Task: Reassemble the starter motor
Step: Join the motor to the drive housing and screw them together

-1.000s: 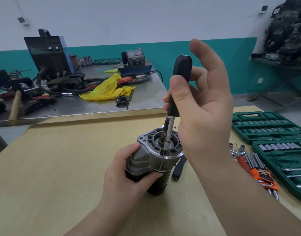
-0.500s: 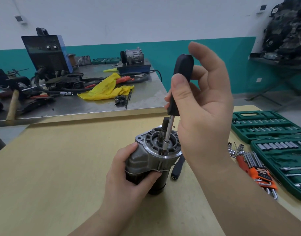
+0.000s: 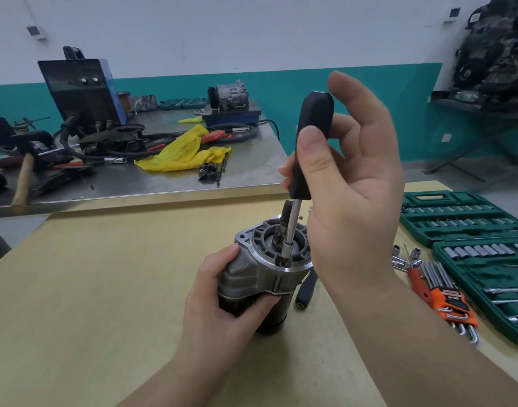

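The starter motor (image 3: 252, 277) stands upright on the wooden table (image 3: 90, 289), grey cast housing on top, black body below. My left hand (image 3: 219, 301) grips its side, thumb on the housing. My right hand (image 3: 348, 183) pinches the black handle of a driver (image 3: 309, 142) between thumb and fingers, index finger raised beside the handle's top. The driver's steel shaft (image 3: 290, 230) runs down into the housing's round opening, its tip seated at the near rim. The motor's shaft pokes up behind it.
A second black handle (image 3: 306, 292) lies right of the motor. Hex keys in an orange holder (image 3: 445, 298) and loose sockets lie further right, beside open green socket cases (image 3: 463, 221). Behind stands a metal bench (image 3: 164, 177) with a yellow rag, welder, hammer and cables.
The thumb has slid slightly along the driver handle as it turns. The motor and left hand stay put; the view shifted a little.
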A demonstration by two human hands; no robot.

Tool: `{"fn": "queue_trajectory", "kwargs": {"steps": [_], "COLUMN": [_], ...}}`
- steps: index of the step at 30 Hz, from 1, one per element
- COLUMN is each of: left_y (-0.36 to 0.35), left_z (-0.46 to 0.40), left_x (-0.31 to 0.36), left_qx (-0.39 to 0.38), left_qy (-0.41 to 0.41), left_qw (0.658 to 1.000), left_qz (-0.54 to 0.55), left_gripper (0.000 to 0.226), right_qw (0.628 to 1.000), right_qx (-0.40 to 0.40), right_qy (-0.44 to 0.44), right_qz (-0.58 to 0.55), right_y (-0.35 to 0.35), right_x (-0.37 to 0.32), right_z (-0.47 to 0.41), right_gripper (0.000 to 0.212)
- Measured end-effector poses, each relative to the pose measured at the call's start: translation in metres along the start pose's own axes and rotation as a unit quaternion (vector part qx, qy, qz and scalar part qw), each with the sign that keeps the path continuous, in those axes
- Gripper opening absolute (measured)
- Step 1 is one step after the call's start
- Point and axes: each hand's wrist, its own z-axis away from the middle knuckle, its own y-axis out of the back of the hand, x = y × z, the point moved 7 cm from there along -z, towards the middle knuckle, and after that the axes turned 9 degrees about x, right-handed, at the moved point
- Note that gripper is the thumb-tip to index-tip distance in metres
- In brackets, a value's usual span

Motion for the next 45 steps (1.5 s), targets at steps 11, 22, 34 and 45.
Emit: {"fn": "queue_trajectory", "kwargs": {"steps": [11,22,34,45], "left_y": [-0.0006,-0.0006,-0.0009,-0.0012], "left_z": [0.0001,0.0016,0.0007,0.0001], "left_x": [0.0019,0.0018,0.0013,0.0047], "left_qx": [0.0,-0.004,-0.007,-0.003], "left_qy": [-0.02,-0.025,-0.023,-0.021], "left_qw": [1.0,0.999,1.0,1.0], "left_qz": [-0.018,-0.023,-0.019,-0.011], "left_gripper": [0.084,0.084,0.084,0.082], "right_qw": [0.999,1.0,1.0,1.0], "right_qx": [0.011,0.01,0.015,0.007], "right_qy": [-0.035,-0.005,-0.003,-0.027], "right_qz": [-0.027,0.009,0.002,-0.005], "right_y": [0.0038,0.0015,0.0008,0.0052], "right_x": [0.0038,0.0014,0.0028,0.004], "right_z": [-0.001,-0.0014,-0.0023,-0.0024], "right_gripper": [0.032,0.035,0.039,0.035]}}
